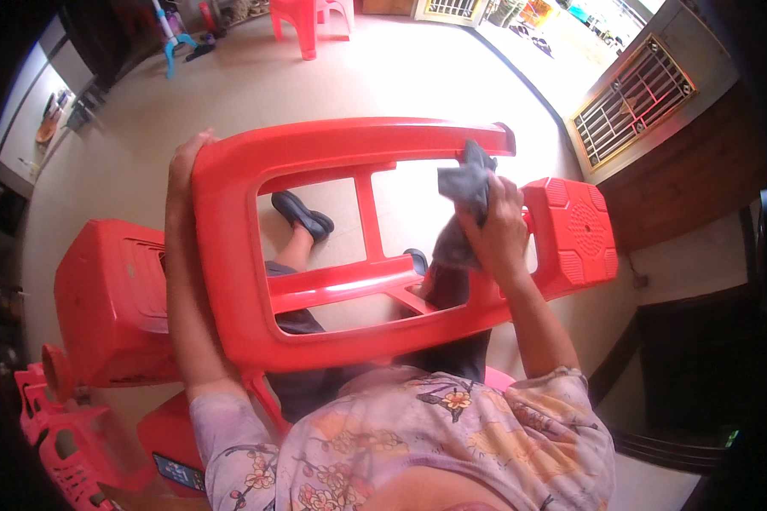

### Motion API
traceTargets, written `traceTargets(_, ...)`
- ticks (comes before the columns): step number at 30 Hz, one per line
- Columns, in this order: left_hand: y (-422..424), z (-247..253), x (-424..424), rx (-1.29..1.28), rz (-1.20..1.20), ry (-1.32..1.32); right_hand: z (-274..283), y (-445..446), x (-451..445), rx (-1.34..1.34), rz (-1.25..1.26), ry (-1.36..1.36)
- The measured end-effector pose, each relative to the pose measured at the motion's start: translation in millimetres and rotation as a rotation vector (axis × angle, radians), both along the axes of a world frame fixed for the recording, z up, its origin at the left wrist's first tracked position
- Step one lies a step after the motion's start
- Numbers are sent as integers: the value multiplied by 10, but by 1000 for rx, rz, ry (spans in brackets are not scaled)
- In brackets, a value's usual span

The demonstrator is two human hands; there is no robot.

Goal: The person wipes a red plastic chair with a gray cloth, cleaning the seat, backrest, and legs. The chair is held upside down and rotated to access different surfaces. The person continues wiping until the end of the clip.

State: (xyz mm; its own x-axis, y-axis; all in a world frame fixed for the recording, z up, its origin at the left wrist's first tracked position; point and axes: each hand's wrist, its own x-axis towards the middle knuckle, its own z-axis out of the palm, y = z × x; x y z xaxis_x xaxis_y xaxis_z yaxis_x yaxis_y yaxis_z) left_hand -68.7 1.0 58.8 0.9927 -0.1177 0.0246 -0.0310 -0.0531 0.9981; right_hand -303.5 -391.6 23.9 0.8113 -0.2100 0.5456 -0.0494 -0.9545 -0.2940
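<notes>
A large red plastic furniture frame (230, 268) with a wide rectangular opening is held tilted in front of me, above my lap. My left hand (188, 156) grips its far left corner, the fingers partly hidden behind the edge. In my right hand (502, 220) is a crumpled dark grey cloth (470, 182), close to the frame's right end and overlapping its far rail. Part of the cloth hangs down over the opening. Through the opening show my legs and a dark shoe (302, 214) on the floor.
A red stool (585, 233) with a patterned top stands at right, another red plastic piece (108, 300) at left. Pink chairs (80, 441) and a phone (179, 471) lie lower left. A red chair (310, 25) stands on the tiled floor (230, 89), near a grilled door (636, 102).
</notes>
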Motion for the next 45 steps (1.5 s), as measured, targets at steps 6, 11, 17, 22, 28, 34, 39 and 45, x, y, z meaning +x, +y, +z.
traceTargets(6, -111, 84, -12, -112, -51, 81, -134, 252, -1068, 38, -21, 120)
traceTargets(11, 99, -211, 354, -87, -169, 36, -186, 194, -1125, 49, -9, 68)
traceTargets(17, 155, -154, 243, 123, -121, -165, 14, -47, -292, 87, -26, 108)
traceTargets(22, 272, -144, 327, -69, -90, -16, 23, -137, 686, 246, -82, 248)
traceTargets(28, 80, 75, -115, -112, -67, 182, -143, -99, 719, 319, -49, 423)
traceTargets(34, 294, -33, 64, -206, -62, 289, 339, 57, 455, 174, -61, 404)
traceTargets(39, 230, -208, 62, -266, -88, 246, 121, 37, 410, 237, -94, 381)
traceTargets(45, 12, 29, -148, 21, -118, 87, -259, -49, 78, 287, -19, 303)
